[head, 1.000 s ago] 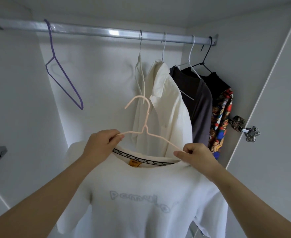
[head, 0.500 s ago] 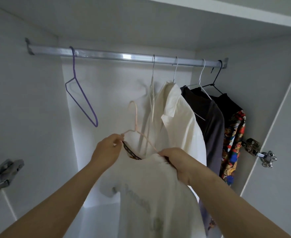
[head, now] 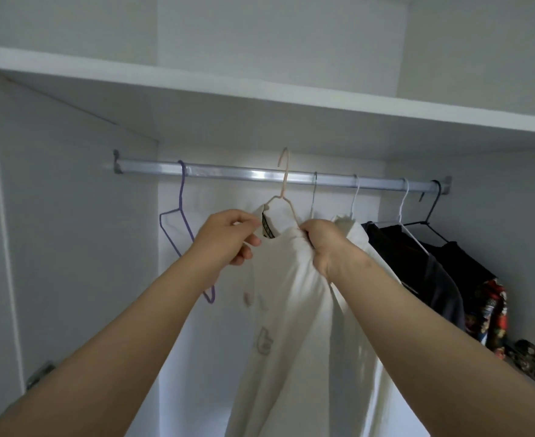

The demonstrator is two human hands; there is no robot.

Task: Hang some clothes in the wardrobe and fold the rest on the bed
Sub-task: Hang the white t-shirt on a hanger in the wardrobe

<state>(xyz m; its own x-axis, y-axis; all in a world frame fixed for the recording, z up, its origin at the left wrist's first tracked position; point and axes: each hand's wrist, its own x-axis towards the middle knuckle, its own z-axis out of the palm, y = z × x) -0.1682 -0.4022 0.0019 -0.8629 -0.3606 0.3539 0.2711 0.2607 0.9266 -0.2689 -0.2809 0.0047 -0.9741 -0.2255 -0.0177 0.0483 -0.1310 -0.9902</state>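
The wardrobe point(head: 259, 99) fills the frame. At its right side a cream shirt point(head: 354, 230), dark garments point(head: 423, 266) and a patterned one point(head: 493, 310) already hang, so part of the hanging is done. The bed and the clothes to fold are not in view.

In the centre the white T-shirt point(head: 291, 310) sits on a pale pink hanger point(head: 284, 184). Its hook rises in front of the rail point(head: 228, 173), and I judge it is not yet caught over it.

Both grips are clamped on the T-shirt: the left hand point(head: 228, 239) pinches the collar side and the right hand point(head: 326, 244) holds the bunched shoulder cloth.

The free place lies between the empty purple hanger point(head: 181, 212) at the left and a bare thin hanger point(head: 315, 190) just at the right, which could tangle with the hook.
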